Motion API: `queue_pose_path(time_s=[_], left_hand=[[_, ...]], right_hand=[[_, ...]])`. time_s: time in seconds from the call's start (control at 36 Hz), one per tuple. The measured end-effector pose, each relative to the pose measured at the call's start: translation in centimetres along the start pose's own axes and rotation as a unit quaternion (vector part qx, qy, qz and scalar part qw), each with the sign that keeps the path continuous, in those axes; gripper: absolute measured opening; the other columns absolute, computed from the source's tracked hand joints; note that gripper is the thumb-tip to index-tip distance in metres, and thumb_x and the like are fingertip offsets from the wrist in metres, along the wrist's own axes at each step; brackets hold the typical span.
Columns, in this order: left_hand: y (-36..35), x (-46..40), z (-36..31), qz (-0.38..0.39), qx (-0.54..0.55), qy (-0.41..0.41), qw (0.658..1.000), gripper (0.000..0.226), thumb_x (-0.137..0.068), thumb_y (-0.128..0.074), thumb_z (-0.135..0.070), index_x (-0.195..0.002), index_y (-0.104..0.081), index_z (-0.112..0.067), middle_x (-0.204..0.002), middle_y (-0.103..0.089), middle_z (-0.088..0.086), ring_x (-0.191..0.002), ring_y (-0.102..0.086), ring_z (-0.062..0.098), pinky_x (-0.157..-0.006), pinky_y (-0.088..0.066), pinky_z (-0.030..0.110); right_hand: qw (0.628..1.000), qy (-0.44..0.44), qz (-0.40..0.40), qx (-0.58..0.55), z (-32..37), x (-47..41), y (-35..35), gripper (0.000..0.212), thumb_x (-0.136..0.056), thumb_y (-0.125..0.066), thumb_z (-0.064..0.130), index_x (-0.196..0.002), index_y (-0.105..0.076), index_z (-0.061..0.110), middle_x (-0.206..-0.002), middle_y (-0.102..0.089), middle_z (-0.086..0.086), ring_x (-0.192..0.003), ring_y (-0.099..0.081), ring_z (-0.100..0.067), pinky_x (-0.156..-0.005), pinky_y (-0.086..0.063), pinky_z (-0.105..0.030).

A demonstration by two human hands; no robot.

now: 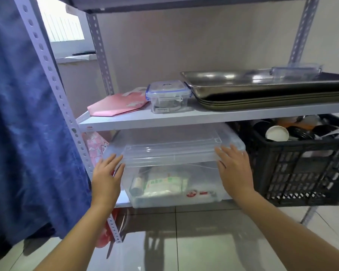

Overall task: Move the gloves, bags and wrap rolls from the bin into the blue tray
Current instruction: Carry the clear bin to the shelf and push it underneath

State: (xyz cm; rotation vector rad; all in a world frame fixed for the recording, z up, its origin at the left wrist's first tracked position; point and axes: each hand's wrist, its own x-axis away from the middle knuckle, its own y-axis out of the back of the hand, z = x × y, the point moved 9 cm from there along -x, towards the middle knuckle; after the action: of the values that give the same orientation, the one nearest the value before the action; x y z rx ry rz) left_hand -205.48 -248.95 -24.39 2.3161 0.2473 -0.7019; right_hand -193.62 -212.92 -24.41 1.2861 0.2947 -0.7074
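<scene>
Both forearms reach in from below: left hand (108,173) flat with fingers spread against the clear lidded bin's (172,163) left end, right hand (235,169) likewise on its right end. Its long axis runs left-right on the grey lower shelf (123,200), beside a black crate (301,165), above pale floor tiles (194,241).

1. We see a grey metal shelf rack (184,116). Upper shelf: pink bag (115,106), small clip-lid box (167,96), stacked steel trays (262,90).
2. Lower shelf: clear lidded bin (172,163), black crate (301,163) beside it.
</scene>
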Motion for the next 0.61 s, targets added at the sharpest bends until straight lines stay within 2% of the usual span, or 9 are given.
queue_pose_path(time_s=[0.14,0.22,0.28,0.31,0.36,0.42,0.47,0.53,0.61], left_hand=[[-2.2,-3.4,-0.4,0.058,0.02,0.029,0.998,0.031,-0.096,-0.064,-0.011,-0.126,-0.069,-0.007,-0.137,-0.06,0.015,-0.127,-0.054,0.033,-0.109,-0.043,0.05],[-3.0,-3.8,-0.2,0.077,0.008,0.024,0.997,0.034,-0.098,-0.061,-0.015,-0.131,-0.065,-0.009,-0.142,-0.055,0.016,-0.133,-0.048,0.036,-0.11,-0.04,0.054],[-3.1,-3.4,0.2,0.069,0.003,0.015,0.997,0.037,-0.1,-0.058,-0.022,-0.135,-0.062,-0.011,-0.147,-0.051,0.013,-0.14,-0.039,0.037,-0.114,-0.034,0.056],[-3.2,-3.0,0.4,0.068,-0.006,0.006,0.998,0.041,-0.1,-0.057,-0.026,-0.139,-0.057,-0.014,-0.151,-0.047,0.011,-0.145,-0.031,0.037,-0.117,-0.03,0.056],[-4.1,-2.1,0.6,0.082,-0.041,-0.023,0.996,0.054,-0.099,-0.056,-0.033,-0.15,-0.041,-0.023,-0.163,-0.029,0.003,-0.153,-0.009,0.033,-0.119,-0.022,0.053],[-5.4,-1.3,1.1,0.116,-0.093,-0.047,0.988,0.072,-0.098,-0.055,-0.04,-0.158,-0.016,-0.032,-0.168,-0.004,-0.006,-0.153,0.011,0.028,-0.118,-0.022,0.053],[-6.3,-1.2,1.7,0.14,-0.134,-0.055,0.98,0.083,-0.096,-0.055,-0.044,-0.157,0.001,-0.037,-0.167,0.012,-0.011,-0.151,0.021,0.027,-0.117,-0.023,0.056],[-6.7,-1.9,2.1,0.156,-0.147,-0.049,0.976,0.087,-0.095,-0.056,-0.044,-0.156,0.007,-0.04,-0.166,0.016,-0.012,-0.151,0.022,0.029,-0.117,-0.026,0.06],[-7.1,-2.9,2.2,0.181,-0.145,-0.039,0.972,0.089,-0.093,-0.059,-0.041,-0.156,0.004,-0.038,-0.166,0.015,-0.01,-0.151,0.02,0.032,-0.12,-0.016,0.06]], right_hand=[[0.996,-0.005,0.087,0.021,-0.1,-3.7,-1.2,0.045,-0.103,-0.043,0.018,-0.148,-0.042,0.017,-0.155,-0.041,-0.002,-0.149,-0.022,-0.027,-0.119,-0.022,-0.045],[0.989,-0.014,0.132,0.067,-0.1,-2.5,-3.1,0.075,-0.096,-0.047,0.011,-0.158,-0.005,0.022,-0.167,-0.003,-0.001,-0.153,0.006,-0.027,-0.122,-0.009,-0.05],[0.985,-0.016,0.153,0.078,-0.3,-0.9,-4.1,0.096,-0.089,-0.049,0.013,-0.153,0.022,0.03,-0.163,0.025,0.003,-0.148,0.027,-0.024,-0.119,0.005,-0.056],[0.984,-0.01,0.16,0.083,-0.5,-0.3,-4.5,0.101,-0.087,-0.049,0.016,-0.149,0.03,0.032,-0.16,0.033,0.004,-0.146,0.032,-0.024,-0.118,0.008,-0.058],[0.983,0.001,0.163,0.089,-0.9,0.2,-4.9,0.105,-0.085,-0.05,0.022,-0.146,0.034,0.034,-0.157,0.038,0.007,-0.144,0.036,-0.024,-0.118,0.009,-0.06],[0.982,0.002,0.165,0.089,-1.1,0.2,-5.1,0.107,-0.084,-0.054,0.03,-0.146,0.033,0.036,-0.157,0.037,0.008,-0.145,0.034,-0.024,-0.117,0.009,-0.06],[0.982,-0.003,0.171,0.082,-1.2,-0.1,-5.4,0.108,-0.084,-0.056,0.038,-0.147,0.032,0.037,-0.158,0.035,0.008,-0.146,0.033,-0.024,-0.117,0.008,-0.059],[0.981,-0.008,0.177,0.081,-1.2,-0.6,-5.7,0.107,-0.084,-0.056,0.041,-0.148,0.029,0.037,-0.159,0.033,0.007,-0.146,0.031,-0.025,-0.118,0.005,-0.06],[0.979,-0.017,0.19,0.078,-0.9,-1.3,-6.0,0.104,-0.085,-0.057,0.043,-0.151,0.024,0.035,-0.161,0.03,0.006,-0.147,0.029,-0.026,-0.118,0.003,-0.06]])
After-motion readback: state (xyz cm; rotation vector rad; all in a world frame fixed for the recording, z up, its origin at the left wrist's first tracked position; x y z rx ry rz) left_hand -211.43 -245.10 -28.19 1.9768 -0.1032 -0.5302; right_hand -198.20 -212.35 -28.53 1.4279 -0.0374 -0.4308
